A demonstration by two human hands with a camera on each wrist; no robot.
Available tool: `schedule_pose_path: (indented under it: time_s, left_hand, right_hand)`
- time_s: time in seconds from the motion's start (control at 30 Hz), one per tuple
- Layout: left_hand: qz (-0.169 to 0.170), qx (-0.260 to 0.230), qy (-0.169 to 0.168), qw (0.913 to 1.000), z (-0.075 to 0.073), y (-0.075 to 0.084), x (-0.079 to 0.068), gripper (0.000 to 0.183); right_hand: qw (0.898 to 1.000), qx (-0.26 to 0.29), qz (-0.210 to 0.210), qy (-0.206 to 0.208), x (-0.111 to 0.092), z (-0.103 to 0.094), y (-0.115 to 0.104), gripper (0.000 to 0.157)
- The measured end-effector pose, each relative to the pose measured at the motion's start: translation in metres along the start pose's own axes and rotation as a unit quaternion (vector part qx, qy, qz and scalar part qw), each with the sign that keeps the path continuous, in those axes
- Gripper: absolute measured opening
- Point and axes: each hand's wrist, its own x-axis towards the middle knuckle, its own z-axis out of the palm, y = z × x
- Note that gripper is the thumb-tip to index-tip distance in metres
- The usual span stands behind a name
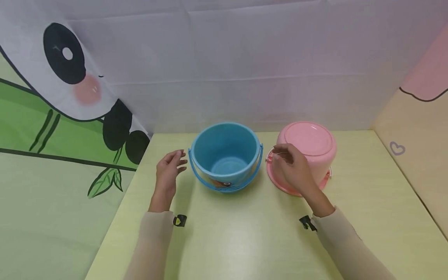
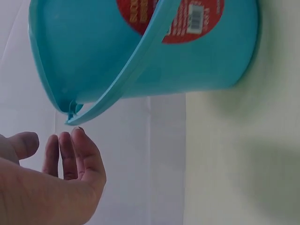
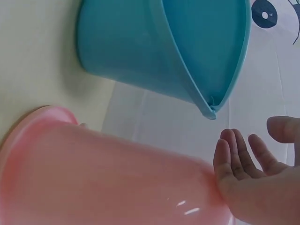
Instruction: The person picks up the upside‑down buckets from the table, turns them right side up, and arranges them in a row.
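Observation:
A blue bucket (image 1: 225, 149) stands upright on the table, its mouth facing up and its blue handle (image 1: 229, 190) lowered along the front. To its right a pink bucket (image 1: 309, 149) sits upside down, base on top. My left hand (image 1: 169, 171) is just left of the blue bucket's rim, fingers loosely bent and apart from it; the left wrist view shows a gap between fingertips (image 2: 79, 136) and handle joint. My right hand (image 1: 294, 167) hovers between the buckets, in front of the pink one, holding nothing. Whether it touches the pink bucket, I cannot tell.
The pale yellow table (image 1: 227, 237) meets a white cloth wall (image 1: 245, 77) right behind the buckets. Printed panels stand on both sides, with a cartoon face on the left panel (image 1: 70, 194) and a small heart on the right panel (image 1: 413, 171).

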Motion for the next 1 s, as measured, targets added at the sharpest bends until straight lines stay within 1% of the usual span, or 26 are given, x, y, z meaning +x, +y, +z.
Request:
schedule_pose_path:
  time_s: [0.17, 0.3, 0.47, 0.67, 0.77, 0.9, 1.0]
  left_hand:
    - [-0.006, -0.004, 0.012, 0.9999, 0.002, -0.011, -0.015, 0.038]
    - [-0.009, -0.004, 0.015, 0.9998, 0.005, -0.021, -0.025, 0.036]
    - [-0.016, 0.0, 0.011, 0.9998, 0.011, -0.035, -0.036, 0.033]
    - [-0.022, -0.002, -0.002, 0.9998, 0.02, -0.05, -0.05, 0.029]
    - [-0.024, -0.002, -0.011, 0.9996, 0.024, -0.057, -0.057, 0.027]
    - [-0.026, -0.003, -0.025, 0.9994, 0.031, -0.065, -0.065, 0.027]
    - [-0.027, -0.003, -0.033, 0.9991, 0.037, -0.07, -0.071, 0.026]
  right_hand:
    - [0.999, -0.014, -0.037, -0.001, -0.02, -0.007, 0.014, 0.026]
    - [0.998, -0.004, -0.056, -0.009, -0.033, -0.009, 0.025, 0.024]
    - [0.998, 0.014, -0.046, -0.032, -0.047, -0.013, 0.033, 0.025]
    - [0.998, -0.008, -0.031, -0.054, -0.063, -0.022, 0.043, 0.025]
    - [0.997, -0.017, -0.036, -0.059, -0.07, -0.028, 0.05, 0.024]
    - [0.997, -0.014, -0.053, -0.06, -0.078, -0.036, 0.058, 0.023]
    - [0.997, -0.019, -0.055, -0.057, -0.084, -0.043, 0.065, 0.022]
